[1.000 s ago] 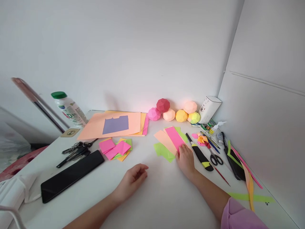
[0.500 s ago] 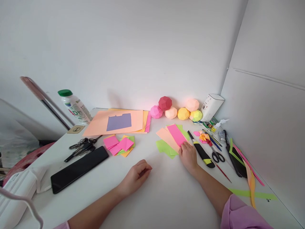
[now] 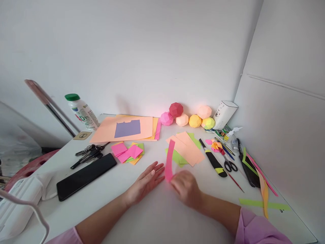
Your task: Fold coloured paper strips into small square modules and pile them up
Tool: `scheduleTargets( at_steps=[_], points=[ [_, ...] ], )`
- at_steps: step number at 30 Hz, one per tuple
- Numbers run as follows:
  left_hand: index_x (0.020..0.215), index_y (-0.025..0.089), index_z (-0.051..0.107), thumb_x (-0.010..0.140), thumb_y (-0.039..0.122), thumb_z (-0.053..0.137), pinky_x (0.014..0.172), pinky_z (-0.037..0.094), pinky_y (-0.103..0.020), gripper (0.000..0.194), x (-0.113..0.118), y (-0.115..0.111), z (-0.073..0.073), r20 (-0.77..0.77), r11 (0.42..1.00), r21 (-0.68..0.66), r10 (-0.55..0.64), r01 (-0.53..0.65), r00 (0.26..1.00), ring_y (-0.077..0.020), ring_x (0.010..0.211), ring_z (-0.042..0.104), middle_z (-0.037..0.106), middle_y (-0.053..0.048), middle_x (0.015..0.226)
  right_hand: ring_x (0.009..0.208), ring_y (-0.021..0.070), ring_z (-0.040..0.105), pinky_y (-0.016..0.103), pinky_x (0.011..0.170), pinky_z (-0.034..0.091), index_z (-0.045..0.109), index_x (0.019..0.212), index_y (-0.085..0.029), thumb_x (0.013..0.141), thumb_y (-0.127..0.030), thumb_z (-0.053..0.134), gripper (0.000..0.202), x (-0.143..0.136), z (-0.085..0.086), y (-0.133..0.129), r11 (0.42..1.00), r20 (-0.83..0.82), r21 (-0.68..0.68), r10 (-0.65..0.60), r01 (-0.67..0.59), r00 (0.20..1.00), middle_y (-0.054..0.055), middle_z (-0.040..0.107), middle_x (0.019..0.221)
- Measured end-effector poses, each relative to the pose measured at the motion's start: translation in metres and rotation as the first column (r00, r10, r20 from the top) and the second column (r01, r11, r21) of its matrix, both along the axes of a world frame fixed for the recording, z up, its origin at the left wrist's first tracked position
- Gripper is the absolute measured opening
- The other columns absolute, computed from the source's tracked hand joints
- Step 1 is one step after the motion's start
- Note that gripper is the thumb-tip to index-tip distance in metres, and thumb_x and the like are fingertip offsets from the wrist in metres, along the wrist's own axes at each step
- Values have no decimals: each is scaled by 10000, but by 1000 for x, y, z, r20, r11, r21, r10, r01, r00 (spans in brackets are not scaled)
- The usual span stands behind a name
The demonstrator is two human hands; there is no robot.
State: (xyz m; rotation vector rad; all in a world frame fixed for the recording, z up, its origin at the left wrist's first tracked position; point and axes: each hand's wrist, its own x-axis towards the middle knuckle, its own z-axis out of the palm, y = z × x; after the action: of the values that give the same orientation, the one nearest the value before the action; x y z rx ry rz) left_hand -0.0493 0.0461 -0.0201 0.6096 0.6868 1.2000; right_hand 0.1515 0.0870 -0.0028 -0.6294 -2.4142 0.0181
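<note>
Pinched by its near end, a pink paper strip (image 3: 170, 158) stands up from the fingers of my right hand (image 3: 186, 189), which is a little blurred. My left hand (image 3: 146, 183) lies open just left of the strip, palm turned toward it and fingers spread; whether it touches the paper I cannot tell. Beyond both hands, peach paper strips (image 3: 190, 149) rest over green paper pieces (image 3: 194, 139). To the left is a small pile of pink paper squares (image 3: 124, 152) with green and orange ones under it.
Folded paper balls (image 3: 176, 110) line the wall. Peach sheets (image 3: 101, 132) lie back left. A black phone (image 3: 86, 177), keys (image 3: 88, 154) and a bottle (image 3: 82, 112) are left; a box cutter (image 3: 215, 163), scissors (image 3: 230, 165) and a glue bottle (image 3: 230, 135) are right.
My right hand has lifted the pink strip off the paper pile and brought it left and nearer. My left hand has uncurled and moved slightly toward it.
</note>
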Motion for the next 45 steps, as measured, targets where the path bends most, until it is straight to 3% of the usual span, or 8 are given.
scheduleTargets(
  at_steps=[8, 13, 18, 30, 35, 38, 42, 45],
  points=[
    [1290, 265, 398, 739, 575, 519, 1025, 271, -501, 644, 9, -12, 9, 41, 984, 37, -174, 173, 984, -315, 1280, 314, 231, -92, 1463, 604, 156, 557, 284, 574, 391, 612, 745, -174, 866, -275, 447, 228, -7, -5, -35, 931, 69, -229, 307, -285, 949, 56, 638, 639],
    [1251, 241, 444, 710, 745, 280, 975, 333, -480, 758, 13, -14, 14, 53, 996, 16, -87, 86, 995, -310, 1255, 340, 370, -104, 1389, 522, 122, 515, 242, 535, 395, 623, 766, -178, 875, -321, 430, 263, -6, -4, -32, 819, -53, -544, 182, -181, 982, 24, 615, 596],
    [1122, 208, 532, 785, 391, 570, 829, 427, -376, 386, 18, -18, 21, -103, 990, -4, -137, 138, 985, -256, 993, 560, 607, -94, 1108, 559, 108, 545, 210, 532, 431, 609, 841, -161, 864, -285, 434, 216, -7, -2, -32, 728, -164, -666, 69, -162, 984, 25, 637, 676],
    [1097, 158, 592, 809, 340, 526, 775, 434, -331, 347, 11, -16, 18, -63, 899, -79, -436, 431, 898, -186, 830, 566, 636, -75, 936, 780, 195, 527, 327, 677, 486, 596, 943, -188, 756, -250, 620, 199, -8, 5, -9, 878, -251, -462, 7, -127, 968, 54, 642, 767],
    [1082, 175, 590, 752, 269, 636, 724, 435, -270, 346, 15, -19, 18, -246, 929, -58, -369, 367, 896, -157, 796, 584, 653, -65, 949, 956, 233, 496, 408, 850, 431, 570, 956, -187, 749, -261, 618, 225, -8, 3, -6, 889, -299, -439, -7, -131, 954, 77, 606, 868],
    [1056, 172, 596, 774, 313, 606, 710, 453, -289, 315, 17, -19, 15, -252, 968, -81, -252, 239, 934, -165, 769, 602, 665, -72, 934, 1002, 231, 496, 395, 844, 436, 481, 1112, -186, 742, -311, 621, 414, -6, -1, -2, 765, -331, -638, -172, -86, 928, 113, 540, 1062],
    [1058, 180, 590, 764, 361, 607, 739, 464, -316, 346, 16, -14, 11, -283, 991, -71, -128, 112, 951, -188, 813, 611, 662, -79, 973, 754, 154, 553, 265, 626, 457, 513, 1020, -168, 785, -382, 564, 321, -4, -5, 5, 410, -274, -899, -253, -154, 928, 52, 568, 865],
    [1029, 176, 603, 755, 408, 601, 718, 466, -306, 359, 15, -14, 11, -365, 992, -77, -122, 101, 923, -188, 792, 613, 670, -75, 950, 589, 106, 476, 224, 528, 387, 535, 733, -151, 783, -404, 553, 258, -3, -6, 8, 352, -260, -921, -236, -167, 936, -10, 498, 656]
  ],
)
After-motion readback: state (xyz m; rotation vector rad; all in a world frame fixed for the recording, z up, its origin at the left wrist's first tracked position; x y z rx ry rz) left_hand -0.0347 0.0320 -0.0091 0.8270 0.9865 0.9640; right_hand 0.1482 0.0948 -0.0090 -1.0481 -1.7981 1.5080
